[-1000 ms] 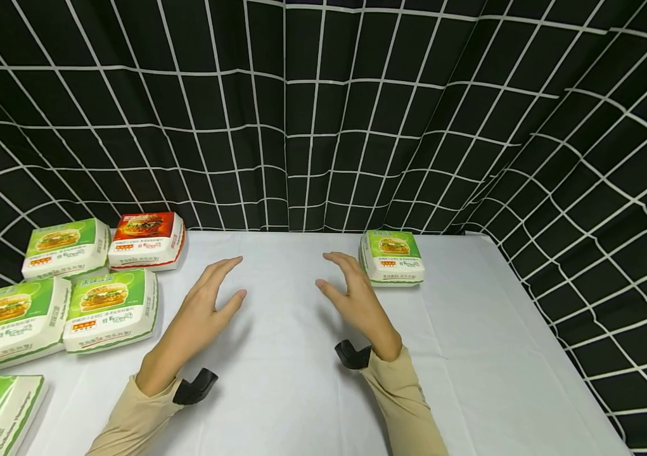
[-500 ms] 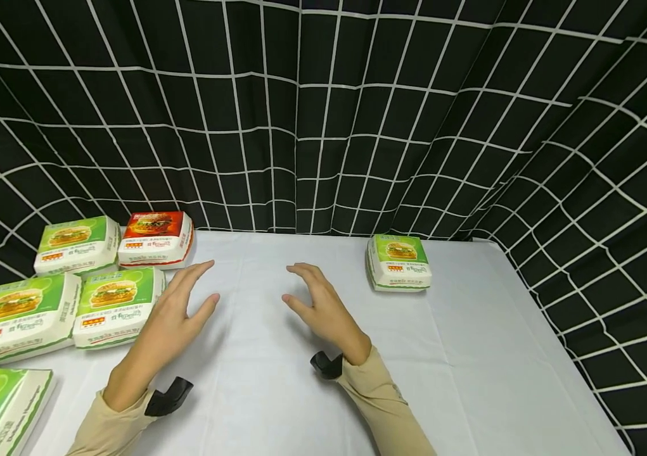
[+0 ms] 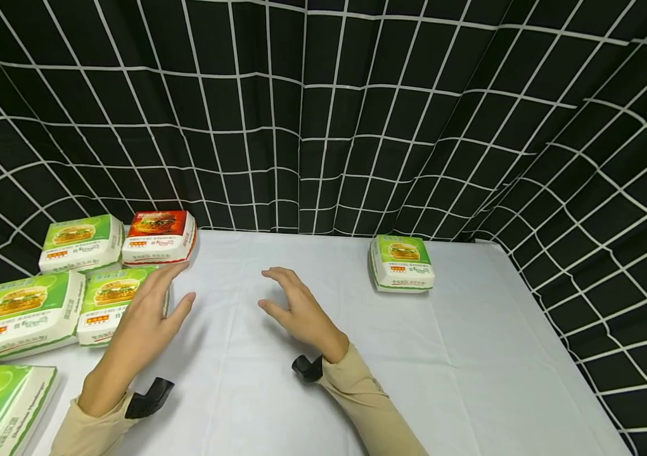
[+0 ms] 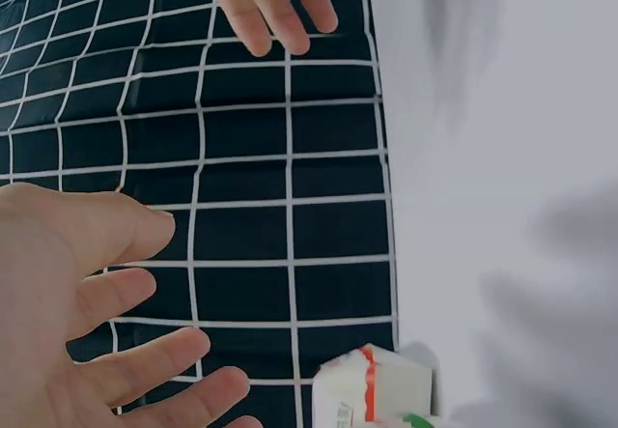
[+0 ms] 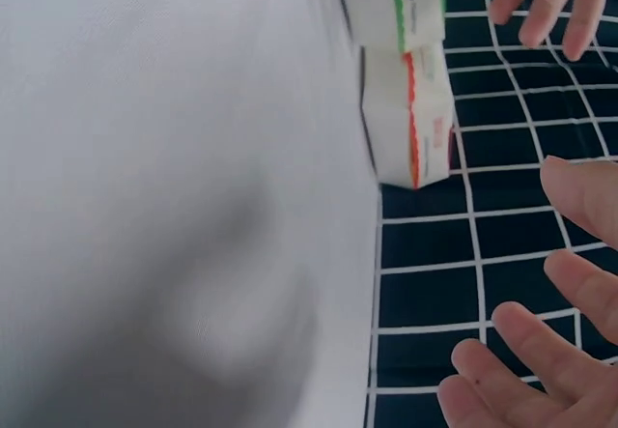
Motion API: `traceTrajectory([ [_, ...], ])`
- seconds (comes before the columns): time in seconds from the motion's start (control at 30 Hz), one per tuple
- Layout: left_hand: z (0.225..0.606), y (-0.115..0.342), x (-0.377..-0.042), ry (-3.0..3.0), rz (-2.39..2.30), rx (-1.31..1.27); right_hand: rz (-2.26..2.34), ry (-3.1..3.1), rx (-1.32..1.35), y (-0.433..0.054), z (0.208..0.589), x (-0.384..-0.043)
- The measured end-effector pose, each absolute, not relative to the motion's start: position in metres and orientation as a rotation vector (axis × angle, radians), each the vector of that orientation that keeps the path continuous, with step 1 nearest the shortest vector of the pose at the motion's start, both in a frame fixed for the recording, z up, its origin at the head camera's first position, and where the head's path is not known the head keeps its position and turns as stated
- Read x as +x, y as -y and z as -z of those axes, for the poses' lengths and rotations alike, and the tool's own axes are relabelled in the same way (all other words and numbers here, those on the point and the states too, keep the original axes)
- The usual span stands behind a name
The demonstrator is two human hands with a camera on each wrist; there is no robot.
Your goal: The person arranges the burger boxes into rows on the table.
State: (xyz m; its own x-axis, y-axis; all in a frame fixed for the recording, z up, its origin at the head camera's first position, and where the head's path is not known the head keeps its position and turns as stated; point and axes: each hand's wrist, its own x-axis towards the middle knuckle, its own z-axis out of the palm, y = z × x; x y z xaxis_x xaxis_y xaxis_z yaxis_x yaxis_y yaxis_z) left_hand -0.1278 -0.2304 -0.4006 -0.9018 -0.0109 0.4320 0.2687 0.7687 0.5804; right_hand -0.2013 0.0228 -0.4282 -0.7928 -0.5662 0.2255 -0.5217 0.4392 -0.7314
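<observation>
My left hand (image 3: pixel 143 323) hovers with fingers spread and relaxed, holding nothing. In the head view it overlaps the right part of a green and white hamburger box (image 3: pixel 108 296). A red and white hamburger box (image 3: pixel 159 238) lies just beyond its fingertips; its red-trimmed side (image 5: pixel 406 128) shows in the right wrist view. My right hand (image 3: pixel 305 316) is held above the white cloth in the middle, palm facing left, thumb apart from the fingers and nothing between them. Away to its right sits a single green hamburger box (image 3: pixel 401 263).
More green hamburger boxes lie at the left: one at the back (image 3: pixel 82 244), one at mid-left (image 3: pixel 28 315) and one at the near corner (image 3: pixel 4 405), cut off by the frame. A black curtain with white grid lines (image 3: pixel 323 126) borders the white-covered table (image 3: pixel 471 354).
Both hands have moved left, the right one further from the lone green box and the left one now overlapping a box in view. The head view has shifted slightly; the boxes stay put.
</observation>
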Motion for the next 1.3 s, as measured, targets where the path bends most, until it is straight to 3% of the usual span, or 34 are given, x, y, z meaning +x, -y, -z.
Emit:
traceTrajectory([
  [1.3, 0.406, 0.316, -0.124, 2.797, 0.791, 0.077, 1.094, -2.555, -1.206, 0.066, 0.442, -0.182],
])
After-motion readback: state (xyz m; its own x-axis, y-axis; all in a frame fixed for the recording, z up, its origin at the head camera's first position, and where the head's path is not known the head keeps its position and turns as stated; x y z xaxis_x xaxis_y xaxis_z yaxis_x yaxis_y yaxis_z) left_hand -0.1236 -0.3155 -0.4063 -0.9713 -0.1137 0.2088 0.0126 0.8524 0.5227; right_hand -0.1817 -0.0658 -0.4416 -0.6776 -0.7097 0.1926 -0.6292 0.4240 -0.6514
